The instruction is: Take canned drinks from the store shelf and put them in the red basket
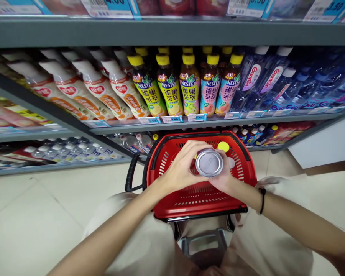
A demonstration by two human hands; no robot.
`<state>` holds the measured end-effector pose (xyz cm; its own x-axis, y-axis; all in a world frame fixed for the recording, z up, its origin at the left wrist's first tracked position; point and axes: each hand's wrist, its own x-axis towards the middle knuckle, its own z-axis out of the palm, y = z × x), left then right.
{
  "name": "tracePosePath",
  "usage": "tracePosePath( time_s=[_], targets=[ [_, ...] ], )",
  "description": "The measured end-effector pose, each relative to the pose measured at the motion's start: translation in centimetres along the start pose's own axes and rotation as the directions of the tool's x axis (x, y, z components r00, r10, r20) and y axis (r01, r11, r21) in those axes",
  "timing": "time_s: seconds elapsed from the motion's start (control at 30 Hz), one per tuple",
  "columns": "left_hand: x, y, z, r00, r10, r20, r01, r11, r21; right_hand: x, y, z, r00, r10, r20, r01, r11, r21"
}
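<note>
Both hands are wrapped around a can [209,163] above the basket. Its round silver end faces up at me, and its side is mostly hidden. My left hand [185,165] curls around the can from the left, fingers over the far side and thumb at the near side. From the right, my right hand [222,178] grips it too, its fingers partly hidden behind the can. Below is a red shopping basket [186,212] with slotted walls and black edging. In it, beyond my right hand, show a yellow cap [223,146] and a whitish round top [232,163].
Ahead, a shelf [172,32] holds rows of Nestea bottles [189,88], white bottles with orange labels [100,90] and blue Gamen bottles [267,76]. More bottles stand lower left [63,149]. The basket's black handle [131,172] juts left. A grey stool [204,243] is under me.
</note>
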<state>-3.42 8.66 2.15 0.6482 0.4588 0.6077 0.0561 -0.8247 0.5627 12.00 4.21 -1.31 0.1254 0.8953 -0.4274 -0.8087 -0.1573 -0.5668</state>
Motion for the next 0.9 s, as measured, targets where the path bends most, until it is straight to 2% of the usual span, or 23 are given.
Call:
tracePosePath(
  time_s=[0.1, 0.2, 0.33, 0.47, 0.67, 0.8, 0.9],
  targets=[
    [0.3, 0.1, -0.6, 0.998, 0.015, 0.058, -0.012, 0.999, -0.052, 0.1, -0.4, 0.4, 0.994, -0.001, -0.106, 0.015, 0.991, 0.135],
    [0.4, 0.0, -0.9, 0.99, 0.041, 0.133, -0.032, 0.997, -0.071, 0.6, -0.5, 0.2, 0.995, -0.012, -0.102, 0.032, 0.98, 0.197],
    [0.5, -0.2, -1.1, 0.986, 0.072, 0.147, -0.067, 0.997, -0.04, 1.3, -0.4, -0.6, 0.998, 0.014, -0.059, -0.001, 0.974, 0.225],
    [0.4, -0.5, -1.4, 0.991, 0.042, 0.124, -0.048, 0.998, 0.046, 1.8, -0.7, -1.2, 0.998, 0.035, -0.044, -0.029, 0.992, 0.123],
    [0.1, -2.1, -2.0, 0.991, -0.129, 0.045, 0.113, 0.959, 0.26, 2.3, -2.3, -1.4, 0.996, 0.085, 0.016, -0.083, 0.989, -0.126],
    [0.0, -3.0, -2.3, 0.98, -0.196, 0.037, 0.175, 0.934, 0.31, 2.4, -3.7, -1.2, 0.999, 0.011, -0.035, -0.017, 0.982, -0.19],
    [-0.1, -3.4, -2.3, 0.966, -0.255, 0.04, 0.227, 0.916, 0.332, 2.1, -4.6, -0.9, 0.998, -0.068, 0.0, 0.066, 0.975, -0.211]
  ],
)
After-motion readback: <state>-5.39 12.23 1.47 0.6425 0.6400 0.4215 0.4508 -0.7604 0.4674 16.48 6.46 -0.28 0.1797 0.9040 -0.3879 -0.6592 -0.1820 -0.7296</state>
